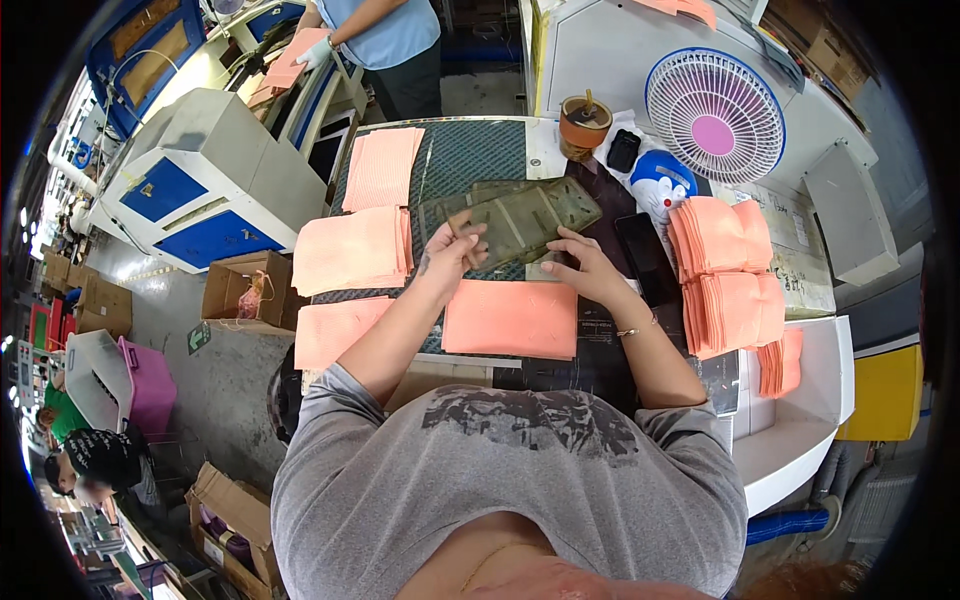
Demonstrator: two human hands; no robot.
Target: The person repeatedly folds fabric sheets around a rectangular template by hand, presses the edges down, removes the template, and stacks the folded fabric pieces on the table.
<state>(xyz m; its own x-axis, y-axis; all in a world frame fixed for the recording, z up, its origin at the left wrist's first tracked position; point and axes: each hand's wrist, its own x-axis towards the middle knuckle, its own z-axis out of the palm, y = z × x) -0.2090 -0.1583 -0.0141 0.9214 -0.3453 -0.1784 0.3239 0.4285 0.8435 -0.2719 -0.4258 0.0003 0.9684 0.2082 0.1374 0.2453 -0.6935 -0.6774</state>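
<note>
My left hand (452, 248) is closed on the left end of a translucent olive-green plastic sheet (525, 222), which has lighter strips and looks like a template. It is tilted above the table, and a second similar sheet seems to lie partly behind it. At its lower right edge is my right hand (588, 268), fingers apart, with the fingertips at or very near the sheet. Just below both hands lies a stack of salmon-pink cut pieces (510, 320). More pink stacks sit at the left, one being a middle stack (350, 250).
On the right are a phone (647, 258), pink bundles (725, 270) and a white fan (714, 115). A brown cup (584, 122) stands at the back. Beyond the table, a person in a blue shirt (395, 35) handles pink pieces. An open carton (250, 290) is on the floor.
</note>
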